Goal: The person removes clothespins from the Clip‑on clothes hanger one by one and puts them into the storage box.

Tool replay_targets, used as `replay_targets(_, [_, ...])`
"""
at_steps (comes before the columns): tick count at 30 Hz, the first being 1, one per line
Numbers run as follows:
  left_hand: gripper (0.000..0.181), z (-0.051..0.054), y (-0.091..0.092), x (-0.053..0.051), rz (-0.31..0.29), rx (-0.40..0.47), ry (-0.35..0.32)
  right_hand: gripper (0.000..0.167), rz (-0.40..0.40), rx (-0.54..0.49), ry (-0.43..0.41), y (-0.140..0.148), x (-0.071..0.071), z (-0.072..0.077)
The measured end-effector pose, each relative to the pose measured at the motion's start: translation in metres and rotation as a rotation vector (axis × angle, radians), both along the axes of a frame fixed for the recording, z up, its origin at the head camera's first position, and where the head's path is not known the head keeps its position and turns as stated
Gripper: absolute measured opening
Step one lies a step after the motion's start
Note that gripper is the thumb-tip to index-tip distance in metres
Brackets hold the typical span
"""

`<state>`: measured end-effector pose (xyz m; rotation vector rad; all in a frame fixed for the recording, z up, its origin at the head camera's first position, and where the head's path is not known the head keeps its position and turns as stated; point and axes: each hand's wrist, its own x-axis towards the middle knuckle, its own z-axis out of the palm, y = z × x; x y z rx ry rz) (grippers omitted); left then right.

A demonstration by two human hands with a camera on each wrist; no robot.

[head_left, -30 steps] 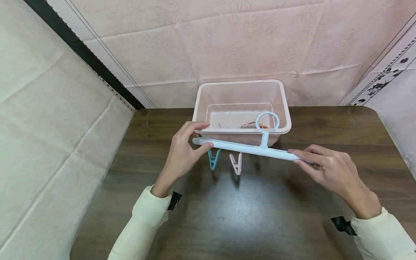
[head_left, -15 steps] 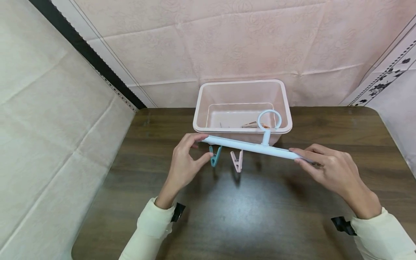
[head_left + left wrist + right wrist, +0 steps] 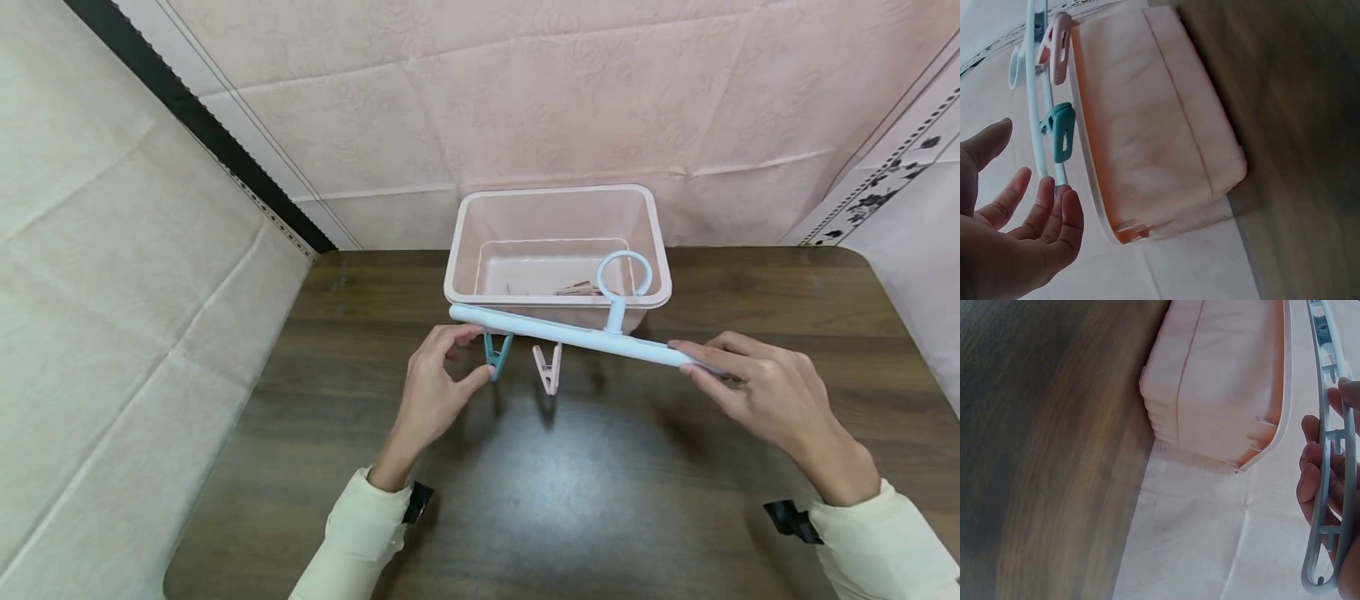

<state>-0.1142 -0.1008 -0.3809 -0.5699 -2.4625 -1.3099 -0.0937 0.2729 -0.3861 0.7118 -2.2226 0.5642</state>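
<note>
My right hand [image 3: 780,400] grips the right end of a light blue hanger [image 3: 570,333], which is held above the table with its ring hook upward. A teal clip [image 3: 497,357] and a pink clip [image 3: 548,369] hang from the hanger's left half. Beside the teal clip is my left hand [image 3: 435,387], thumb and fingers apart. In the left wrist view, the left hand [image 3: 1029,231] has bent fingers near the hanger's end, with a gap between its thumb and the teal clip [image 3: 1062,133]. The right wrist view shows fingers [image 3: 1311,481] around the hanger [image 3: 1321,512].
Behind the hanger a pale pink bin [image 3: 555,302] stands at the back of the wooden table [image 3: 555,500], with some clips [image 3: 577,289] inside. Pale cloth [image 3: 570,108] covers the wall behind, and more pale cloth [image 3: 112,333] lies to the left.
My left hand has let go of the hanger's left end and moved down and slightly right to the teal clip. The hanger's left end has risen a little; the right hand stays put.
</note>
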Motion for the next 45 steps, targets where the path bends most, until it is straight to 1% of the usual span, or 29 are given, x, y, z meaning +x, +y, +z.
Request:
replay_targets(4, [0.045, -0.005, 0.001, -0.001, 0.011, 0.012, -0.012, 0.050, -0.001, 0.012, -0.017, 0.004, -0.001, -0.004])
replay_targets(11, [0.049, -0.013, 0.004, 0.001, 0.029, 0.027, -0.050, 0.051, 0.012, -0.006, -0.012, 0.001, -0.001, -0.003])
replay_targets(14, [0.052, -0.015, 0.006, 0.002, 0.033, 0.047, -0.079, 0.051, 0.014, -0.007, -0.023, 0.002, 0.000, -0.005])
replay_targets(18, [0.055, -0.017, 0.008, 0.002, 0.046, 0.076, -0.122, 0.050, 0.016, -0.016, -0.030, 0.002, 0.000, -0.007])
replay_targets(21, [0.054, -0.017, 0.009, 0.001, 0.047, 0.107, -0.153, 0.048, 0.016, -0.015, -0.046, 0.003, -0.001, -0.008])
replay_targets(24, [0.052, -0.018, 0.012, 0.000, 0.041, 0.162, -0.206, 0.047, 0.013, -0.005, -0.061, 0.004, 0.000, -0.008])
replay_targets(29, [0.048, -0.019, 0.014, -0.001, 0.041, 0.285, -0.338, 0.047, 0.009, 0.008, -0.079, 0.005, 0.001, -0.009])
replay_targets(32, [0.047, -0.018, 0.013, -0.001, 0.042, 0.323, -0.382, 0.047, 0.011, 0.006, -0.082, 0.005, 0.000, -0.010])
replay_targets(35, [0.045, -0.018, 0.013, -0.001, 0.034, 0.348, -0.395, 0.047, 0.014, -0.001, -0.078, 0.005, 0.000, -0.010])
replay_targets(38, [0.041, -0.017, 0.012, -0.001, 0.022, 0.368, -0.390, 0.048, 0.009, -0.010, -0.079, 0.004, 0.000, -0.011])
replay_targets(42, [0.039, -0.016, 0.012, -0.001, 0.018, 0.368, -0.382, 0.050, 0.003, -0.021, -0.076, 0.002, 0.000, -0.011])
replay_targets(45, [0.040, -0.015, 0.011, 0.000, 0.009, 0.366, -0.400, 0.051, 0.004, -0.026, -0.065, 0.000, 0.000, -0.011])
